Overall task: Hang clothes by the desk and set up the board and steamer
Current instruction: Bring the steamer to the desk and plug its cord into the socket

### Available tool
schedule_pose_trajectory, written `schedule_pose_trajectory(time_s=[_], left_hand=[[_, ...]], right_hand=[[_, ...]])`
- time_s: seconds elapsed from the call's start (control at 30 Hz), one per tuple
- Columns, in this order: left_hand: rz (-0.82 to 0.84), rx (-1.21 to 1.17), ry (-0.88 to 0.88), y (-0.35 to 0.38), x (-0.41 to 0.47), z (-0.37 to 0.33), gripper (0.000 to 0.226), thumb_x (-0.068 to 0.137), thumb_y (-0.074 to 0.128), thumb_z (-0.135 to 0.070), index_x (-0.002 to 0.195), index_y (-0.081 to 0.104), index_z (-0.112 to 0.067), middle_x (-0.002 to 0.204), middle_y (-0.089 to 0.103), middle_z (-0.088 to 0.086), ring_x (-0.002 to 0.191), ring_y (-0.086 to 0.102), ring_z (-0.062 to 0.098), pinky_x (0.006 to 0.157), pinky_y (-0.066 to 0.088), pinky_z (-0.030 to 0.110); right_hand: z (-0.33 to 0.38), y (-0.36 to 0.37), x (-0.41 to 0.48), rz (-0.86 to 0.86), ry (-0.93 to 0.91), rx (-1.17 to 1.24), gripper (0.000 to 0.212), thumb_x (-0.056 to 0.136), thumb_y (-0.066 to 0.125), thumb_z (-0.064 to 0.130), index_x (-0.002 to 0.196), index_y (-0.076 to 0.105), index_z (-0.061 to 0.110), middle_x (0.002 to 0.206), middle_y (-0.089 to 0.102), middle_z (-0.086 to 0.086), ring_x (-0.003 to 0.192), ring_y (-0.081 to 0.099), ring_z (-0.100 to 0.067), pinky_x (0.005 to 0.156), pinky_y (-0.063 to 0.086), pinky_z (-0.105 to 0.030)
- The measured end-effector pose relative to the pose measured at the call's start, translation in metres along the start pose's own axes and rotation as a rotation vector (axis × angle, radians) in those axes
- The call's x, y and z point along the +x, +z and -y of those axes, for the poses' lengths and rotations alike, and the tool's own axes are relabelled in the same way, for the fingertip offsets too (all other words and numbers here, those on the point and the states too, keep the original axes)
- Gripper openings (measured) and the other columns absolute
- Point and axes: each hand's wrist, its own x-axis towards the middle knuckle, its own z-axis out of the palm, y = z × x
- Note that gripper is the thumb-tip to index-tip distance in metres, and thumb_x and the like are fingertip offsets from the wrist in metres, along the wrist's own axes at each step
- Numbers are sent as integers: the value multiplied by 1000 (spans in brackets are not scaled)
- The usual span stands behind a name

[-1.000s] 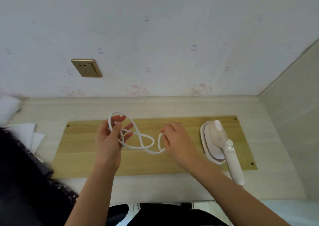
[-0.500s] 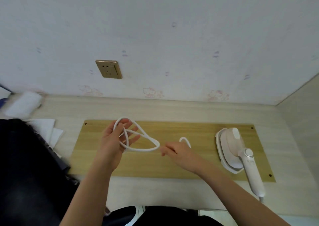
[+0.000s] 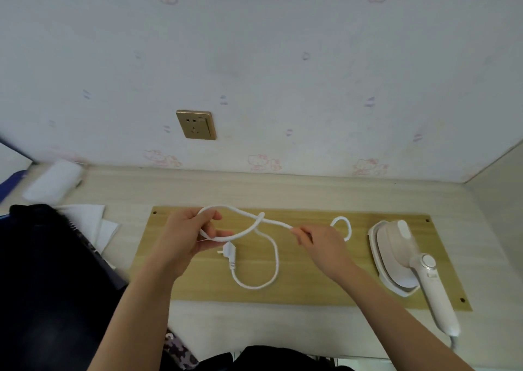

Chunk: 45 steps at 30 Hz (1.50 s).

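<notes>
A wooden board (image 3: 311,291) lies flat on the pale desk (image 3: 254,189). A white handheld steamer (image 3: 402,260) rests on the board's right end, its handle pointing toward me. Its white cord (image 3: 271,260) loops over the board, with the plug (image 3: 228,250) hanging just below my left hand. My left hand (image 3: 186,234) holds a loop of the cord above the board's left part. My right hand (image 3: 319,243) pinches the cord further along, near the board's middle.
A brass wall socket (image 3: 196,124) sits on the wall above the desk. Dark clothing (image 3: 48,271) lies at the left, with white folded cloth (image 3: 93,223) beside it and a white roll (image 3: 53,181) at the back left. A side wall closes the right.
The cord's coil has come undone: the plug and a long loop now hang down onto the board. My hands have moved apart, and the view has tilted up toward the wall.
</notes>
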Motion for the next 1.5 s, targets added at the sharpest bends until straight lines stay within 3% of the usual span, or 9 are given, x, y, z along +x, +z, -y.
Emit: schedule_pose_trajectory(time_s=[0.2, 0.4, 0.63, 0.73, 0.87, 1.03, 1.13, 1.27, 1.5], left_hand=[[113, -341, -149, -25, 10, 0, 22, 93, 55, -21, 97, 63, -2, 46, 27, -8, 34, 28, 4, 34, 24, 16], [65, -408, -193, -51, 25, 14, 19, 92, 53, -17, 96, 63, -1, 47, 28, -9, 35, 28, 3, 34, 25, 15], [158, -526, -2, -48, 22, 1, 29, 90, 55, -18, 109, 63, 3, 63, 52, 0, 67, 58, 14, 85, 57, 36], [211, -458, 9, -35, 19, -4, 30, 92, 54, -13, 114, 62, 6, 68, 56, 5, 66, 60, 16, 86, 56, 45], [282, -481, -17, -21, 14, 0, 32, 92, 53, -12, 117, 60, 6, 69, 57, 6, 64, 61, 16, 79, 56, 42], [248, -483, -25, -32, 16, 7, 30, 95, 50, -11, 117, 60, 7, 69, 56, 7, 63, 60, 17, 76, 57, 40], [214, -441, -40, -42, 17, 12, 27, 96, 49, -10, 114, 61, 8, 67, 56, 8, 60, 60, 18, 71, 58, 37], [173, -363, -143, -45, 20, 26, 23, 97, 49, -5, 107, 61, 11, 63, 57, 10, 56, 60, 19, 66, 59, 36], [144, -133, -302, -41, 35, 48, 19, 94, 54, -4, 100, 68, 9, 88, 69, 20, 75, 69, 27, 67, 60, 33]], right_hand=[[-15, 2, 8, 1, 99, -168, 41, 97, 36, 51, 72, 56, 25, 73, 66, 4, 74, 63, -22, 75, 49, -39], [-36, 8, 4, 37, 262, -192, 38, 100, 32, 44, 84, 59, 23, 77, 65, 2, 71, 61, -22, 60, 45, -32], [-13, 20, 9, 129, 304, -306, 26, 101, 35, 30, 99, 58, 17, 87, 64, -6, 78, 61, -27, 63, 44, -33], [9, 26, 13, 169, 219, -337, 21, 94, 43, 19, 81, 59, 20, 83, 63, -4, 87, 64, -29, 68, 46, -33], [47, 31, 24, 229, 188, 98, 35, 97, 40, 22, 67, 55, 10, 67, 57, -7, 76, 58, -36, 61, 36, -31], [61, 19, 38, 194, 644, 1036, 34, 91, 34, 2, 84, 67, 3, 89, 70, -11, 92, 63, -28, 93, 48, -41], [59, 7, 48, 297, 831, 1507, 38, 94, 31, 14, 104, 62, -6, 104, 67, -21, 94, 63, -32, 92, 48, -45], [79, -8, 61, 348, 736, 1635, 28, 99, 42, 17, 95, 59, -5, 70, 69, -14, 64, 70, -26, 63, 60, -40], [138, -43, 57, 440, 222, 1231, 24, 100, 44, 14, 103, 63, 0, 61, 46, -3, 57, 45, -17, 58, 44, -29]])
